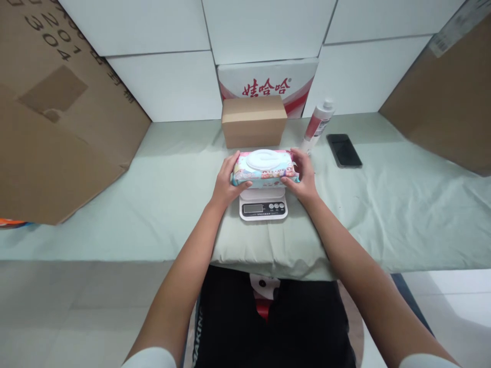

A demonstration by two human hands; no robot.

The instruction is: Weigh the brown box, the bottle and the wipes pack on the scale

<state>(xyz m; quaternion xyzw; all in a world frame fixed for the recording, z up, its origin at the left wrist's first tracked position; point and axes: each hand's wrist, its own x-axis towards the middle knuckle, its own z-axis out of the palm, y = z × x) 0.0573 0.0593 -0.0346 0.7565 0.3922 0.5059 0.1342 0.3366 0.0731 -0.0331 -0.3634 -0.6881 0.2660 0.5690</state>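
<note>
A pack of wet wipes, pink and light blue with a white flip lid, is at the middle of the table. My left hand grips its left end, thumb along the front. Around the right end, my right hand is closed in the same way. Directly under the pack is a white digital kitchen scale; its display and buttons face me. The pack hides most of the weighing plate, so I cannot tell whether the two touch. No digits are readable on the display.
Behind the pack stand a plain brown cardboard box and a white carton with red lettering. A white and red bottle and a black phone are at the right. Large cardboard sheets flank the green-covered table.
</note>
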